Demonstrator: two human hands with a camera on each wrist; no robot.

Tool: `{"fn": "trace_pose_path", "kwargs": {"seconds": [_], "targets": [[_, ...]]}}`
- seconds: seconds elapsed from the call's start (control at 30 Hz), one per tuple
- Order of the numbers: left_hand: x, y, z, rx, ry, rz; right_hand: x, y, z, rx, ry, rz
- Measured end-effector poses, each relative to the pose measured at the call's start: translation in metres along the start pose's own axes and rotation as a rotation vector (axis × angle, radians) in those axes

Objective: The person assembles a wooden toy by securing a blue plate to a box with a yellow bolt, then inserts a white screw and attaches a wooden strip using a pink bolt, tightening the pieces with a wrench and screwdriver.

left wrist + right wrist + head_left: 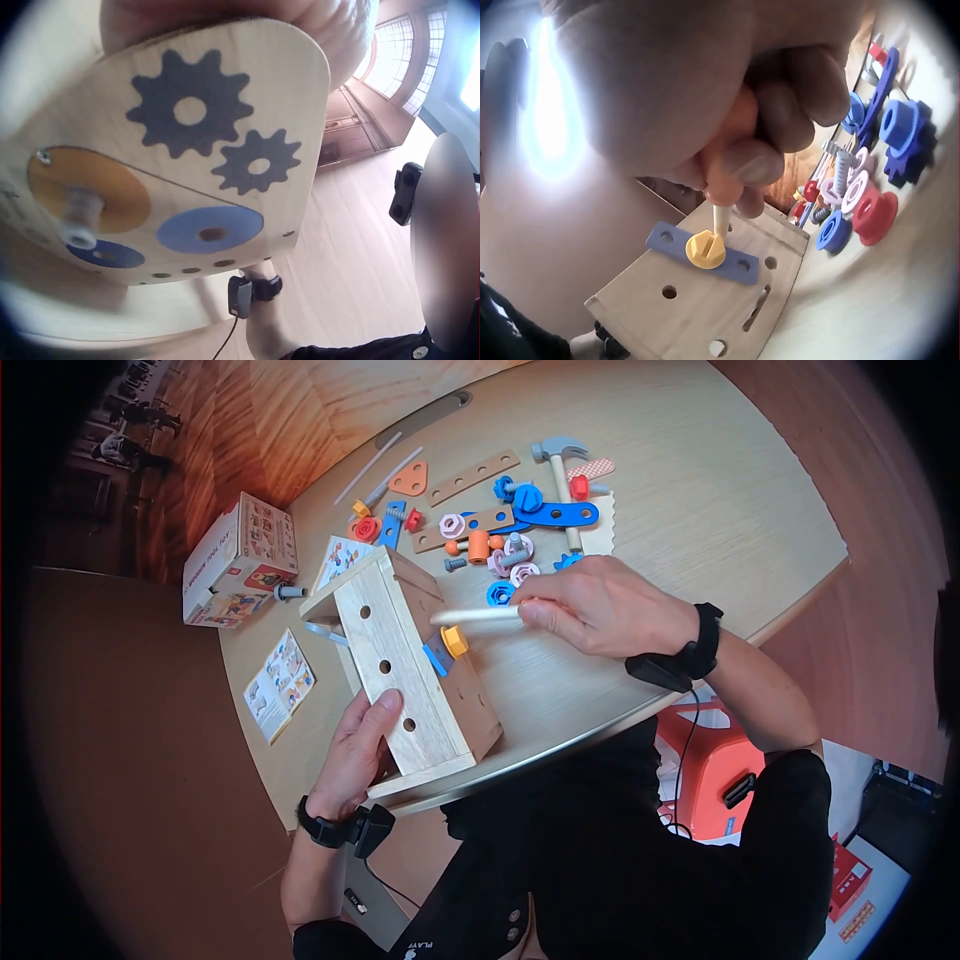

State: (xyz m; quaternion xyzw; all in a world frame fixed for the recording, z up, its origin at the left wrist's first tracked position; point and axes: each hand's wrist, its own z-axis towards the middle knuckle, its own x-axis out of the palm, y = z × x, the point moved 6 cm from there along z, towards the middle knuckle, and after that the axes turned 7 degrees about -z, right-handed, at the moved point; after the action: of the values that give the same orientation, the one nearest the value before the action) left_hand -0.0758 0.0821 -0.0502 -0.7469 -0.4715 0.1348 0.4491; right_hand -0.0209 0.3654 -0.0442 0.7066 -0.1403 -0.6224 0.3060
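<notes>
My left hand grips the near lower part of a wooden toolbox, thumb on its holed side. The box stands tilted at the table's edge, and gear pictures show on one panel. A yellow slotted bolt sits through a short blue strip on another panel. In my right hand is a toy screwdriver with an orange handle and a pale shaft. In the right wrist view its fingers curl round the handle and the shaft's tip is right at the bolt's head.
Beyond the box lie a toy hammer, a blue strip, wooden strips, and several nuts and bolts. A printed carton stands at the left, with a leaflet nearer. A red stool is below the table.
</notes>
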Motion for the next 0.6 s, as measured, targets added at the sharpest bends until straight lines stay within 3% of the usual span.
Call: {"fn": "trace_pose_path", "kwargs": {"seconds": [0.07,0.2,0.27,0.3,0.37,0.5,0.6], "targets": [[0.0,0.0,0.0,-0.004,0.007,-0.001,-0.009,-0.005,-0.002,0.013,-0.252,0.067],[-0.004,0.0,0.004,-0.002,0.054,-0.024,0.004,-0.004,-0.009,0.181,-0.069,0.069],[-0.002,-0.001,0.005,0.002,0.102,-0.055,0.015,0.005,-0.004,0.067,-0.157,0.173],[-0.001,-0.001,0.006,0.002,0.101,-0.054,0.019,0.009,-0.002,0.104,-0.152,0.242],[0.002,-0.001,0.01,-0.009,0.098,-0.343,0.022,0.017,0.007,0.102,-0.176,0.271],[0.003,-0.011,0.007,0.04,-0.011,-0.356,0.022,0.032,0.019,0.046,-0.277,0.477],[-0.013,-0.012,0.002,0.079,-0.094,-0.186,0.014,0.046,0.022,0.02,-0.347,0.479]]}}
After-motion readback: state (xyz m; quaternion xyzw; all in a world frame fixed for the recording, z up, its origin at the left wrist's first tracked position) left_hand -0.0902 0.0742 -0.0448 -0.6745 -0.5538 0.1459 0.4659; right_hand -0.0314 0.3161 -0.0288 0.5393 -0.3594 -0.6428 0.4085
